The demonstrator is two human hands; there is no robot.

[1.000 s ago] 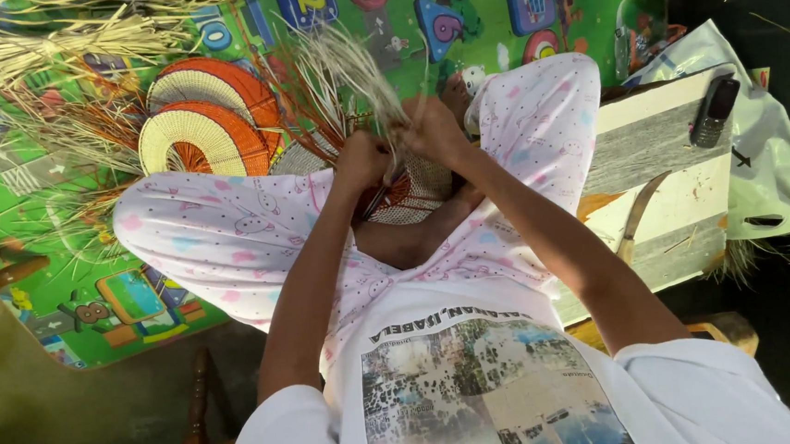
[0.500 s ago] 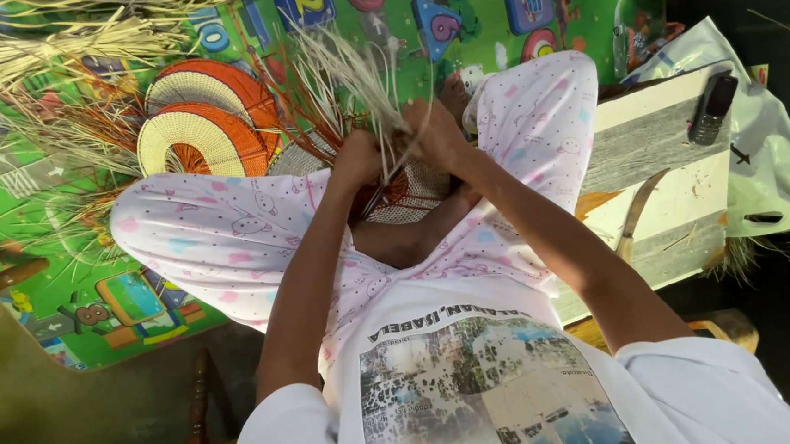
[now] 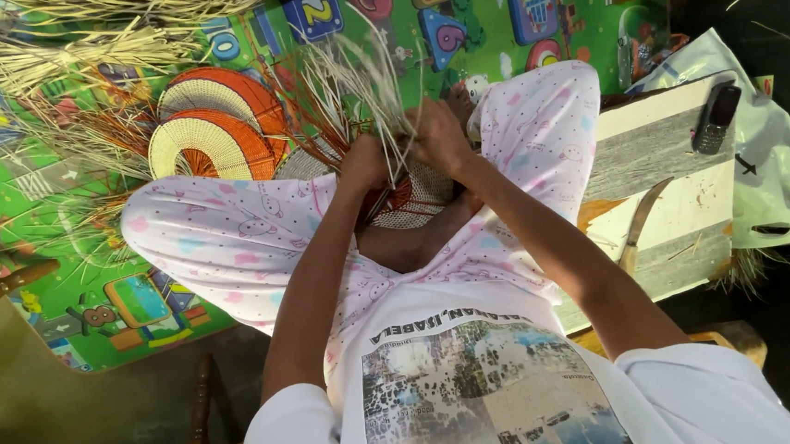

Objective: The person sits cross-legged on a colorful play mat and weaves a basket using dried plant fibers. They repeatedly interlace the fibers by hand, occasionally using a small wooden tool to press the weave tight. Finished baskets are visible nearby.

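Both my hands, left hand (image 3: 365, 164) and right hand (image 3: 440, 135), pinch closed on straw strands (image 3: 362, 76) fanning toward twelve o'clock above the woven piece (image 3: 412, 198); tugging unevenly could snap them.

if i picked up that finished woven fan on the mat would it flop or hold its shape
Probably holds its shape: the fan lies flat with a clean, tightly woven curved edge. Likely light for its size, being thin straw like the loose strands beside it. It should slide rather than roll on the mat.
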